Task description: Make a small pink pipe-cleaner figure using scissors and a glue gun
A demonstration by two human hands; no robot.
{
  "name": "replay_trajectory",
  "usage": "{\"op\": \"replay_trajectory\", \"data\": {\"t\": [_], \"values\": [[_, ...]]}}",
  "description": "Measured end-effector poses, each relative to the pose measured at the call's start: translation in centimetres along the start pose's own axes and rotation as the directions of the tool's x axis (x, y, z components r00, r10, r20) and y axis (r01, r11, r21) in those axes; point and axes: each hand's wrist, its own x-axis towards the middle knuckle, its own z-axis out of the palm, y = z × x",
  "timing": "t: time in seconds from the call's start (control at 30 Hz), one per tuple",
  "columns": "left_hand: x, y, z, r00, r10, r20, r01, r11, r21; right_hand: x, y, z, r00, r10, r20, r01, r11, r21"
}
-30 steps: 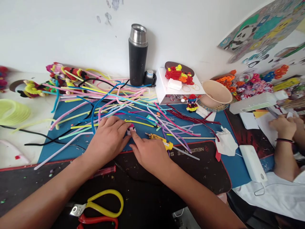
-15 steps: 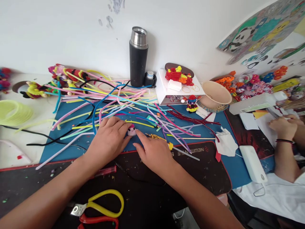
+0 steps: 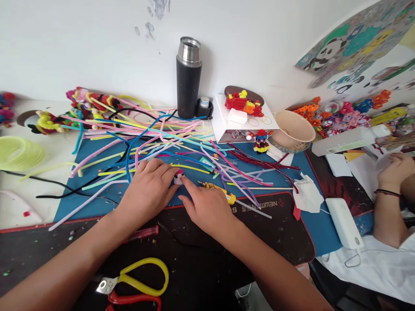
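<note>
My left hand [image 3: 147,185] is closed on a small pale pink doll head [image 3: 178,177] with a bright pink top and dark eye marks, pinched at its left side. The extended index finger of my right hand [image 3: 209,205] touches the head's right side, its thumb apart below and its other fingers curled out of sight. Just past my right hand lies a yellow tool [image 3: 229,198], partly hidden by it. Many coloured pipe cleaners [image 3: 155,137] spread over the blue mat behind both hands.
Yellow-and-red-handled scissors [image 3: 144,276] lie at the front. Farther back stand a black flask [image 3: 188,82], a white box [image 3: 223,125] bearing a red-and-yellow figure, and a beige bowl [image 3: 295,129]. Another person's hands [image 3: 397,172] are at the right, near a white device [image 3: 344,222].
My right hand has shifted slightly left, its index finger now farther over the doll head. More of the yellow tool shows. The other person's hands have moved a little.
</note>
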Motion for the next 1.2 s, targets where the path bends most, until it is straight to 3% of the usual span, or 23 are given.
{"op": "replay_trajectory", "data": {"t": [0.23, 0.33, 0.5, 0.67, 0.77, 0.83, 1.0, 1.2], "values": [[0.0, 0.0, 0.0, 1.000, 0.001, -0.003, -0.001, 1.000, 0.011, 0.0, 0.1, -0.3, 0.999, -0.010, -0.034, 0.010, 1.000, 0.012], [0.0, 0.0, 0.1, 1.000, -0.006, -0.015, 0.006, 1.000, 0.020, -0.2, 0.5, -0.1, 0.988, -0.030, -0.150, 0.042, 0.996, 0.074], [-0.1, -0.1, 0.5, 1.000, -0.007, -0.026, 0.008, 1.000, 0.015, -1.3, 0.9, 1.9, 0.891, -0.122, -0.437, 0.252, 0.934, 0.253], [0.0, -0.4, 0.7, 1.000, -0.011, -0.022, 0.011, 1.000, -0.005, -2.7, 0.6, 3.1, 0.770, -0.246, -0.588, 0.442, 0.871, 0.214], [0.0, -0.7, 0.9, 0.999, -0.026, -0.018, 0.026, 1.000, -0.014, -3.7, 0.8, 2.8, 0.690, -0.206, -0.694, 0.472, 0.855, 0.216], [0.0, -0.9, 1.1, 0.999, -0.038, -0.018, 0.037, 0.999, -0.025, -4.5, 1.1, 2.7, 0.664, -0.168, -0.728, 0.468, 0.854, 0.230], [0.0, -1.4, 1.6, 0.997, -0.070, 0.016, 0.071, 0.995, -0.072, -7.1, 2.2, 3.4, 0.672, -0.072, -0.737, 0.429, 0.849, 0.308], [0.3, -1.8, 1.6, 0.994, -0.103, 0.041, 0.107, 0.989, -0.107, -9.3, 3.2, 5.9, 0.675, 0.104, -0.730, 0.319, 0.852, 0.416]]}}
